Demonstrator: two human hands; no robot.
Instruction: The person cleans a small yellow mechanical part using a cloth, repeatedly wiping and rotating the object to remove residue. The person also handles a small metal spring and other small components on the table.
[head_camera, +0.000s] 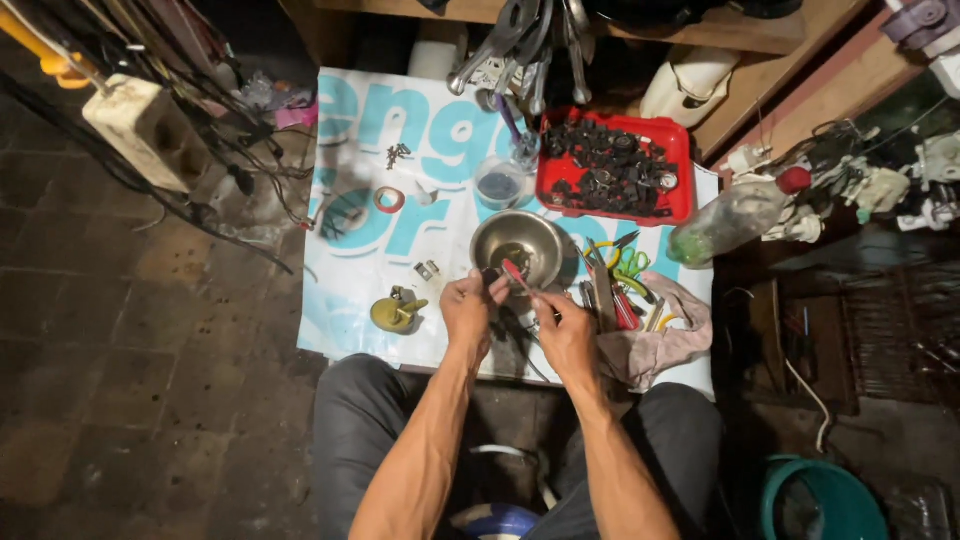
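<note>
My left hand (468, 305) pinches a small dark part (491, 276) just in front of a round metal bowl (490, 238). My right hand (562, 325) holds a red-handled brush-like tool (516, 275), its tip against the dark part over the bowl's near rim. Both hands hover above a white and blue printed sheet (360, 270) spread on the floor. What lies inside the bowl is dim and hard to make out.
A red tray (679, 175) of dark small parts sits behind the bowl, with a clear cup (498, 185) beside it. Hand tools (620, 285) and a rag (665, 340) lie to the right, a yellow oil can (396, 312) to the left. Wrenches (530, 45) hang above; cables (190, 140) crowd the left.
</note>
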